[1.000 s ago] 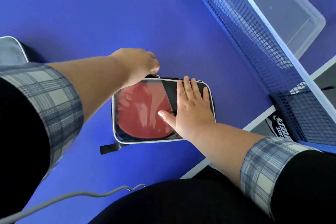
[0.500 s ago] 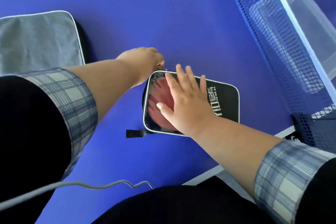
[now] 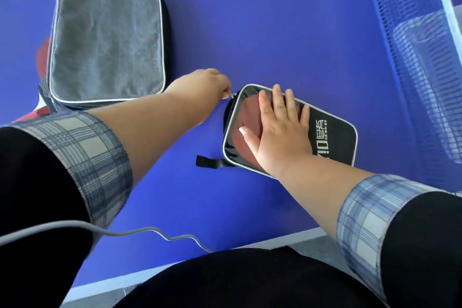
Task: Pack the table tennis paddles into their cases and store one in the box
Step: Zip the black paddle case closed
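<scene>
A black paddle case [image 3: 332, 140] with a clear window lies on the blue table, right of centre; a red paddle [image 3: 247, 112] shows through the window. My right hand [image 3: 280, 130] presses flat on the case, fingers spread. My left hand [image 3: 207, 85] pinches the zipper pull [image 3: 231, 95] at the case's far left corner. A second case [image 3: 107, 40] lies at the far left with its grey lining up, and a red paddle [image 3: 42, 55] pokes out from under its left side.
The blue table net [image 3: 410, 62] runs along the right side, and a clear plastic box [image 3: 425, 57] shows behind it. A grey cable [image 3: 150, 231] hangs across the near edge of the table. The case's black strap [image 3: 208, 161] sticks out to the left.
The view has swung left, bringing the grey case fully into sight. My left hand has drawn the zipper along the case's far edge to its left corner. My right hand stays pressed on it.
</scene>
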`<action>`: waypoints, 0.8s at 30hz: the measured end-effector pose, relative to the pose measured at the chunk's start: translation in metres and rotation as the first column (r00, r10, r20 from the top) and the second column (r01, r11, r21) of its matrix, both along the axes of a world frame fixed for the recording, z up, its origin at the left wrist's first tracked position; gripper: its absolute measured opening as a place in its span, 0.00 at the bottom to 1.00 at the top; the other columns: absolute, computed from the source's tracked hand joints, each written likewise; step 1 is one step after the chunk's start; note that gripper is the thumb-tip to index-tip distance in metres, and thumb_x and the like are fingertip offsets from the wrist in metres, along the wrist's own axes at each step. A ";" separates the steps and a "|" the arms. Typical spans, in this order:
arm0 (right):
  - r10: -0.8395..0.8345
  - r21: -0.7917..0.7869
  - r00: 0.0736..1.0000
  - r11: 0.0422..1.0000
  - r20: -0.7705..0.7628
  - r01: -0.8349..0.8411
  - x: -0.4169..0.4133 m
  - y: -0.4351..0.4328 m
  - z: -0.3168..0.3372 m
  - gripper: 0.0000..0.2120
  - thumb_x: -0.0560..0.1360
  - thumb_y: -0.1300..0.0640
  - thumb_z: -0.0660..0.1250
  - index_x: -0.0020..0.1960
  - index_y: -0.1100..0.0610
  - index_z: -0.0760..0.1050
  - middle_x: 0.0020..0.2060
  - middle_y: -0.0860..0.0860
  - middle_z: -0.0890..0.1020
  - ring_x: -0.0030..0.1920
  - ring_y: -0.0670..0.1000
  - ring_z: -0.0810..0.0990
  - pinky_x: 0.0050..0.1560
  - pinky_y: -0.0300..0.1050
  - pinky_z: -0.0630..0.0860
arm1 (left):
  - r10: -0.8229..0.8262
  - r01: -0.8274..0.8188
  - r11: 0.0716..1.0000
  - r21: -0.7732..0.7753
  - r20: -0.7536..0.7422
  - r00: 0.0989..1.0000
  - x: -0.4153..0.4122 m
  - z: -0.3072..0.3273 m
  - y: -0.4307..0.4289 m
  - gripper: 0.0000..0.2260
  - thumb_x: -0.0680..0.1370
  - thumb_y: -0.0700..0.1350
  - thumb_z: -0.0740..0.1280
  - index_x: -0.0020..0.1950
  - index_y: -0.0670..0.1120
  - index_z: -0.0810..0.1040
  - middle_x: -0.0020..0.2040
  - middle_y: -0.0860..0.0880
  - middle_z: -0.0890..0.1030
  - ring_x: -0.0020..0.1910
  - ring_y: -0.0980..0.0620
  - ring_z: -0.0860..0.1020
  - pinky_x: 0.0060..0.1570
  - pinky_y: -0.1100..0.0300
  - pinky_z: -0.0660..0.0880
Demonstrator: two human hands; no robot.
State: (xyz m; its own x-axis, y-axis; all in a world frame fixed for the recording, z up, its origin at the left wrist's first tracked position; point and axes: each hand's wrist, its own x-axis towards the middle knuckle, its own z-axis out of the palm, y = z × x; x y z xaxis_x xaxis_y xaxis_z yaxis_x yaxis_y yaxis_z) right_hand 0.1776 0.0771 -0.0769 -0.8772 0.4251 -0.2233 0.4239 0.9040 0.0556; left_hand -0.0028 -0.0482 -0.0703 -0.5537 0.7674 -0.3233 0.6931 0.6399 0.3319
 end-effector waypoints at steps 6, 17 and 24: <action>0.012 -0.024 0.999 1.000 -0.045 -0.013 0.000 0.002 -0.004 0.39 0.78 0.31 0.41 0.82 0.51 0.49 0.82 0.56 0.51 0.81 0.60 0.48 0.77 0.69 0.48 | 0.111 -0.111 0.994 -0.008 0.014 0.994 0.040 -0.001 -0.032 0.10 0.81 0.40 0.61 0.54 0.54 0.77 0.49 0.53 0.73 0.45 0.50 0.72 0.33 0.56 0.69; 0.014 -0.057 0.996 0.998 -0.092 -0.019 0.000 0.005 -0.015 0.40 0.76 0.30 0.42 0.82 0.50 0.49 0.83 0.54 0.50 0.81 0.60 0.48 0.76 0.69 0.48 | 0.322 -0.322 0.947 -0.014 0.001 0.947 0.115 -0.002 -0.072 0.08 0.81 0.43 0.63 0.53 0.55 0.76 0.48 0.56 0.71 0.49 0.51 0.72 0.43 0.49 0.77; 0.021 -0.116 0.998 0.993 -0.060 -0.028 -0.002 0.009 -0.011 0.40 0.77 0.29 0.44 0.83 0.50 0.46 0.83 0.54 0.48 0.81 0.60 0.45 0.75 0.71 0.45 | 0.277 -0.285 0.952 -0.113 -0.082 0.957 0.145 0.007 -0.069 0.15 0.77 0.38 0.65 0.57 0.57 0.76 0.48 0.56 0.69 0.55 0.49 0.73 0.43 0.56 0.68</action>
